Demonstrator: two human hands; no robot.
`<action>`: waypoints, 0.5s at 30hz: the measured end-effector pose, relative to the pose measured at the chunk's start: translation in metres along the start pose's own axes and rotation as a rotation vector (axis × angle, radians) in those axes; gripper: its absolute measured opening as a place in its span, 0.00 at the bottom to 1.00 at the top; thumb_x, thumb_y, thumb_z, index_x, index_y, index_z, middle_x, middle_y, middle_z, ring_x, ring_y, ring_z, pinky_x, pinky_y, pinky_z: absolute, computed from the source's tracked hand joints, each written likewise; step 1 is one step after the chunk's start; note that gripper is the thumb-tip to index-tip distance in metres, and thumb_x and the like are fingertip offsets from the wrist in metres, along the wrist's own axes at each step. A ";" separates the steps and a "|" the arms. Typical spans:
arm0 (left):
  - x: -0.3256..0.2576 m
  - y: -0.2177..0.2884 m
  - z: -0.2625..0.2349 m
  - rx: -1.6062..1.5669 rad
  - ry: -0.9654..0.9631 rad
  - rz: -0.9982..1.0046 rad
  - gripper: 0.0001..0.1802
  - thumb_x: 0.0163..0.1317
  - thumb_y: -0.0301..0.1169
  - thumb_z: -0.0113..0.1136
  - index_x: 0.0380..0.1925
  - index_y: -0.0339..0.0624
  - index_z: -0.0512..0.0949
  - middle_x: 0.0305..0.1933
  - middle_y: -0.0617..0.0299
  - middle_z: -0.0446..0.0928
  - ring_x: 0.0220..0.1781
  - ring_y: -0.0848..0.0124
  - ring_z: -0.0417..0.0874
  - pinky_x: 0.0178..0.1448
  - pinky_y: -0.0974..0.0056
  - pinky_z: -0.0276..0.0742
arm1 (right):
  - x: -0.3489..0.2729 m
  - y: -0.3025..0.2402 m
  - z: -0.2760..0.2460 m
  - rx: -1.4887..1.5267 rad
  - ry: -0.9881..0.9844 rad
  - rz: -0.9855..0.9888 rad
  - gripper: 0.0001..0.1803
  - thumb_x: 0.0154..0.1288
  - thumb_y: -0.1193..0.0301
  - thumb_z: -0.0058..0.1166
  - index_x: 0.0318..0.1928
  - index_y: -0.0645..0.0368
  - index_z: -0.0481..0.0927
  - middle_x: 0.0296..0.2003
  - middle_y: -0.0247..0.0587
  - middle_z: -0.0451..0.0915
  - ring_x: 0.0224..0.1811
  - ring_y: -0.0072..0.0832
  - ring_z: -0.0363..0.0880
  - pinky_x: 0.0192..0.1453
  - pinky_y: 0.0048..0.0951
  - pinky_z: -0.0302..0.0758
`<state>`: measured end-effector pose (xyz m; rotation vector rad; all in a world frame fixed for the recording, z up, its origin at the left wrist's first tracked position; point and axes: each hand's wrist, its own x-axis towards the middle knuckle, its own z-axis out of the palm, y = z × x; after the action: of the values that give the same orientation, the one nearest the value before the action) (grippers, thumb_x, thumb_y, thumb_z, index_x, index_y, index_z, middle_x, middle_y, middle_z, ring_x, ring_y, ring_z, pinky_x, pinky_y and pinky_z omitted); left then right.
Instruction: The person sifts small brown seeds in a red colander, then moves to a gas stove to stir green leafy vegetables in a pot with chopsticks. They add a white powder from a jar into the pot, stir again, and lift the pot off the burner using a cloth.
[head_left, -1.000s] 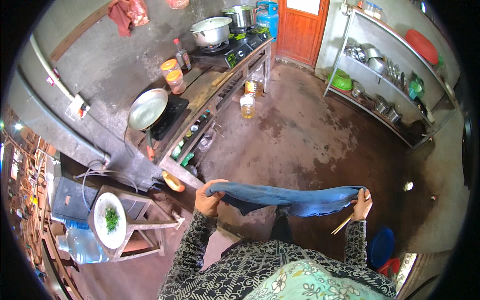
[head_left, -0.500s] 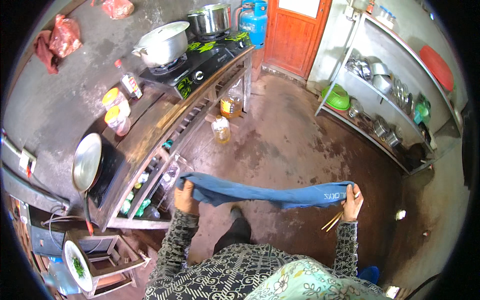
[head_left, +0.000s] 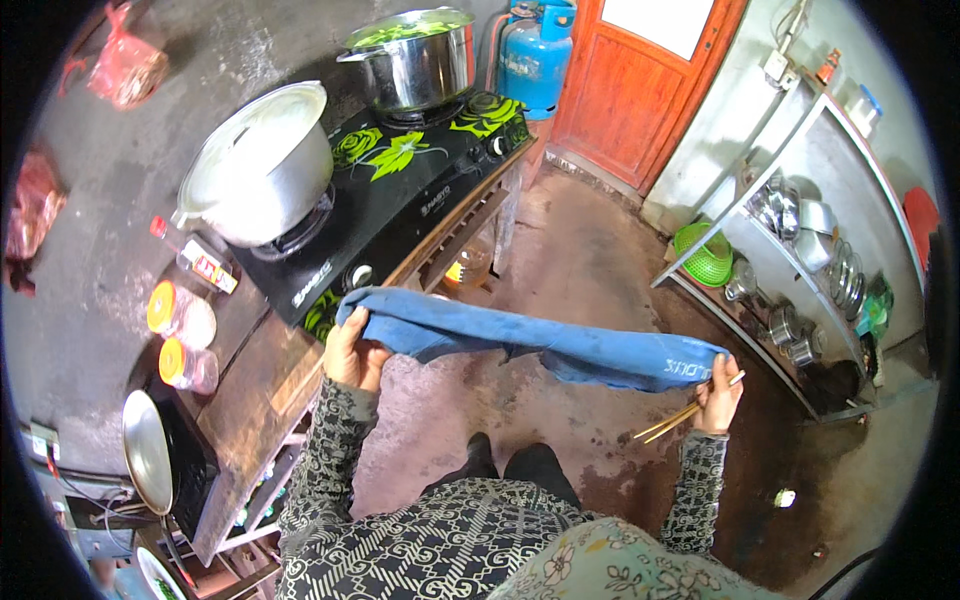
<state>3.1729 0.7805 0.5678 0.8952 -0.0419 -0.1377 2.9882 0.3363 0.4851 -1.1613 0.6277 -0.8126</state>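
Observation:
A folded blue cloth (head_left: 530,340) with pale lettering near its right end is stretched across in front of me. My left hand (head_left: 355,352) is closed on its left end, beside the front of the stove. At the other end my right hand (head_left: 718,397) pinches the cloth and also holds a pair of wooden chopsticks (head_left: 672,422) that point down and left. Ahead to the left is a black gas stove (head_left: 420,205) with green flower patterns. On its near burner sits a lidded aluminium pot (head_left: 262,175); the far burner carries a steel pot (head_left: 415,75) with green leaves showing at the top.
Left of the stove, a wooden counter (head_left: 235,375) holds a red-capped bottle (head_left: 205,262), two orange-lidded jars (head_left: 182,315) and a frying pan (head_left: 150,455). A blue gas cylinder (head_left: 538,60) stands behind, near the red door (head_left: 630,100). Metal shelves (head_left: 780,250) with cookware line the right wall.
I have moved forward, so the stove and pots are nearer. The cloth remains stretched between both hands, now tilted lower on the right. Green leaves now show in the far pot.

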 end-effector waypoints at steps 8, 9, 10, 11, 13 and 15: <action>0.041 0.004 0.042 0.118 -0.013 0.174 0.15 0.65 0.30 0.57 0.49 0.33 0.75 0.45 0.53 0.80 0.40 0.64 0.85 0.38 0.58 0.87 | 0.125 -0.027 0.054 0.128 -0.087 -0.115 0.08 0.68 0.62 0.55 0.41 0.51 0.76 0.24 0.19 0.71 0.18 0.06 0.62 0.16 0.10 0.51; 0.041 0.009 0.038 0.170 -0.001 0.233 0.16 0.65 0.31 0.57 0.49 0.32 0.75 0.44 0.52 0.80 0.36 0.66 0.85 0.36 0.61 0.87 | 0.138 -0.030 0.068 0.128 -0.061 -0.121 0.08 0.68 0.62 0.55 0.40 0.51 0.76 0.24 0.19 0.70 0.18 0.06 0.62 0.16 0.10 0.50; 0.039 0.014 0.040 0.195 0.036 0.278 0.17 0.65 0.32 0.57 0.49 0.31 0.75 0.43 0.51 0.81 0.36 0.66 0.85 0.35 0.61 0.87 | 0.150 -0.035 0.086 0.132 -0.035 -0.135 0.08 0.68 0.62 0.56 0.40 0.51 0.76 0.24 0.19 0.70 0.18 0.06 0.61 0.16 0.11 0.49; 0.038 0.017 0.039 0.213 0.062 0.302 0.17 0.65 0.33 0.58 0.49 0.31 0.75 0.43 0.50 0.81 0.36 0.65 0.85 0.35 0.61 0.88 | 0.166 -0.037 0.098 0.146 -0.047 -0.159 0.09 0.67 0.61 0.57 0.40 0.52 0.77 0.24 0.19 0.70 0.18 0.07 0.59 0.16 0.12 0.48; 0.036 0.018 0.026 0.226 0.065 0.377 0.17 0.65 0.34 0.58 0.48 0.31 0.75 0.42 0.50 0.81 0.37 0.63 0.86 0.34 0.59 0.89 | 0.207 -0.041 0.129 0.229 -0.076 -0.121 0.08 0.66 0.62 0.58 0.38 0.51 0.76 0.22 0.18 0.68 0.17 0.07 0.57 0.17 0.13 0.48; 0.031 0.019 0.039 0.209 0.191 0.442 0.16 0.67 0.32 0.54 0.49 0.32 0.74 0.42 0.50 0.80 0.37 0.60 0.86 0.33 0.57 0.89 | 0.233 -0.051 0.172 0.274 -0.206 -0.118 0.07 0.66 0.63 0.58 0.36 0.50 0.75 0.22 0.19 0.67 0.16 0.08 0.55 0.16 0.14 0.48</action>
<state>3.2014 0.7579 0.6058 1.0828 -0.0760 0.3707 3.2454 0.2286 0.5792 -1.0200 0.2696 -0.8377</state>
